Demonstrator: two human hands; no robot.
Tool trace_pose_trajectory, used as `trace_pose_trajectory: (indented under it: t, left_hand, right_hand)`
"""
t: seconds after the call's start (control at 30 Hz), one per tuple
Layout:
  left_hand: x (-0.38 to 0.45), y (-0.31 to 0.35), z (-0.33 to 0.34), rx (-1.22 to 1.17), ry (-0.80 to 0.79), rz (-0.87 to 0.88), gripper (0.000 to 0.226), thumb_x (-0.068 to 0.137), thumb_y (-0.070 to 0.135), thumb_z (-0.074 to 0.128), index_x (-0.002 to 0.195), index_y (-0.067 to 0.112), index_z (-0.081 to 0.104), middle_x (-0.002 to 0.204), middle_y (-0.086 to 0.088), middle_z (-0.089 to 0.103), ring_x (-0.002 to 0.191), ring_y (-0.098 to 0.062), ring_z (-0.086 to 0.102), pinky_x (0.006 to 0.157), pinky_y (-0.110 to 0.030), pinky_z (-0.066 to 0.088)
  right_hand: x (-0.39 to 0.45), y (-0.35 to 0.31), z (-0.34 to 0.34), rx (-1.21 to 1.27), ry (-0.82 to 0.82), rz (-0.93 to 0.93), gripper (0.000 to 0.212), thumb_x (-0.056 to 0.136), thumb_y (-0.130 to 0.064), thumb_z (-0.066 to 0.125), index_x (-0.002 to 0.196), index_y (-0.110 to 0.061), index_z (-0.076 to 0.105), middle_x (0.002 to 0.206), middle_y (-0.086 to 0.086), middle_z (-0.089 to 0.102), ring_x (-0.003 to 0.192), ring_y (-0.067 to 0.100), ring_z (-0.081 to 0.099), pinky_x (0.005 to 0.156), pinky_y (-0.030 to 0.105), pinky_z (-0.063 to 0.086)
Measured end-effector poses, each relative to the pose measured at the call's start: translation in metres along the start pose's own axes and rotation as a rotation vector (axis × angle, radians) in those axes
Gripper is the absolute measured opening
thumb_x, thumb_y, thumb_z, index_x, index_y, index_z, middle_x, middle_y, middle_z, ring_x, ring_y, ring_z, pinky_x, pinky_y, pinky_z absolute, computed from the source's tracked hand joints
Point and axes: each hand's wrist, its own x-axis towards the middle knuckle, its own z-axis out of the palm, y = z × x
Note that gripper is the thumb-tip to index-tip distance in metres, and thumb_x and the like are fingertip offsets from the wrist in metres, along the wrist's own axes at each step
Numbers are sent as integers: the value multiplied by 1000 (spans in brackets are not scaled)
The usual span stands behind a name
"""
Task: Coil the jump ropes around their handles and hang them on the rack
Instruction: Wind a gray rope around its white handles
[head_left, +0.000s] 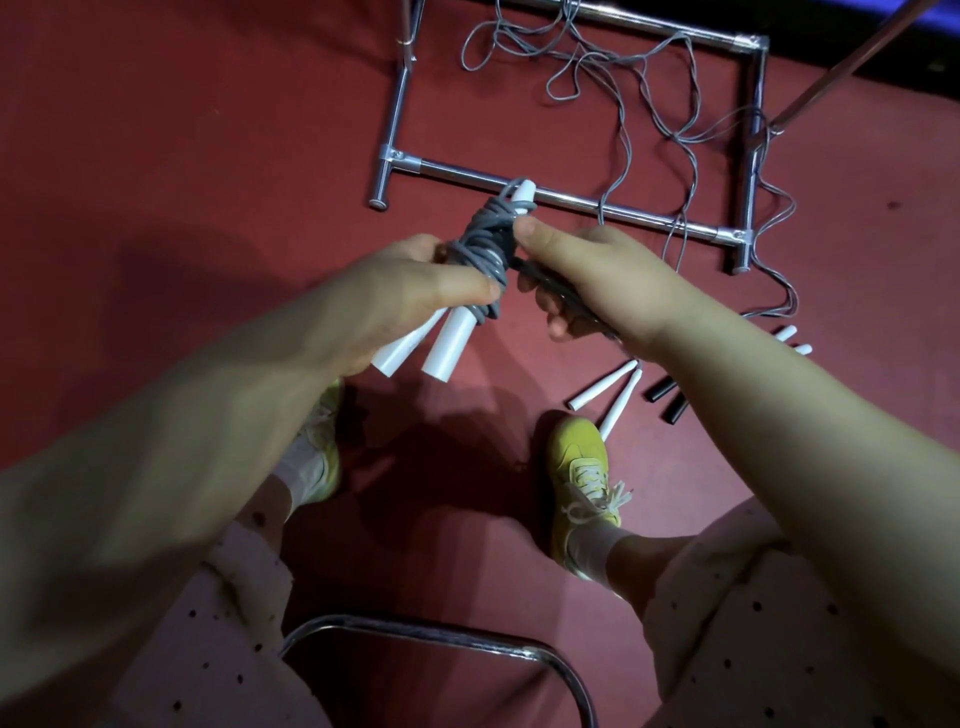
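Fingers of the left hand are wrapped round a pair of white handles held side by side, the thumb pressing down on the grey cord that is already wound in many turns about their upper part. Just beside it, the right hand pinches the coil near its top with thumb and forefinger, while its lower fingers curl round a dark strand, apparently the tail of the same cord, that runs back under the palm. This rope looks nearly coiled, with only the loose end left to tuck or wind; it is held in the air above the red floor, not yet on the rack. Of the chrome rack only the base frame and slanting bars show, and no hanging rope is in view. Much is left, by my judgement: loose grey cords lie tangled across the frame, trailing down to more handles on the floor near the yellow shoe, namely two white ones, two black ones, and another white pair farther right. Those ropes are all uncoiled.
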Motion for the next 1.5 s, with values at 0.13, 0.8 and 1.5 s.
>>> trace_pose_trajectory:
  t: [0.13, 0.8, 1.5]
  left_hand:
    - [-1, -6, 0, -13, 13, 0, 58, 46, 39, 75, 98, 19, 59, 99, -5, 68, 101, -23, 64, 96, -44, 48]
    - [-7, 6, -3, -507, -196, -139, 36, 90, 41, 43, 91, 12, 64, 74, -7, 65, 56, -17, 60, 48, -24, 42]
    - [0, -1, -3, -459, -59, -49, 14, 83, 6, 59, 94, 14, 56, 76, -6, 61, 59, -15, 64, 49, -22, 52]
  right_hand:
    - [-2, -3, 1, -9, 4, 32, 57, 90, -62, 43, 73, -10, 61, 56, 3, 48, 46, 18, 45, 52, 26, 43]
    - [-2, -1, -2, -36, -3, -15, 59, 95, -59, 33, 69, -12, 58, 53, 4, 50, 47, 20, 49, 58, 31, 45]
    - [-7, 0, -15, -304, -206, -215, 22, 85, -13, 64, 94, 7, 65, 67, 11, 54, 61, 17, 51, 54, 19, 41]
